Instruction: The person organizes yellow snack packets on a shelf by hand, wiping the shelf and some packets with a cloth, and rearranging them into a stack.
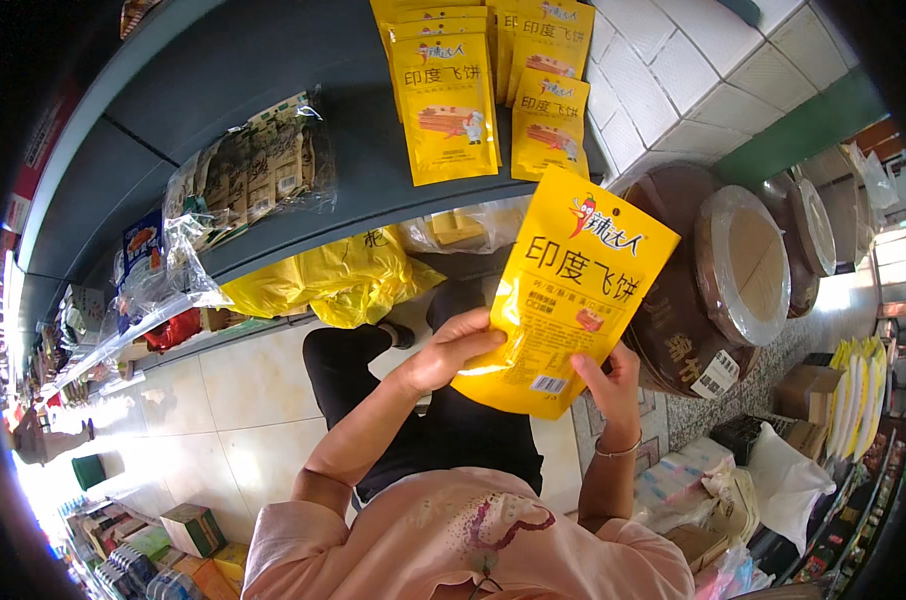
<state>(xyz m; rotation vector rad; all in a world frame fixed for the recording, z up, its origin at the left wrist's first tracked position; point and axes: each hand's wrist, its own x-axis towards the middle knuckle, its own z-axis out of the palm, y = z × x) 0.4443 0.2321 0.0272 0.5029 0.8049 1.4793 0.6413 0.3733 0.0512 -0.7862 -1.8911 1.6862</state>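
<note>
Between my hands is a yellow snack pouch (565,300), tilted, with its printed back and barcode towards me. My left hand (453,351) pinches its left edge, thumb on top. My right hand (610,379) grips the lower right edge, with the thumb over the face and the other fingers partly hidden behind. Just beyond the held pouch, similar yellow pouches (449,112) stand in a row on the dark grey shelf (258,60). A second row of yellow pouches (549,124) stands to the right, next to the white tiled pillar (663,82).
Clear-wrapped packets (254,176) lie on the shelf's left part. Below hangs a yellow plastic bag (333,274). Large brown lidded jars (678,300) stand close on my right. Cartons (191,529) and a white sack (787,480) sit on the floor behind.
</note>
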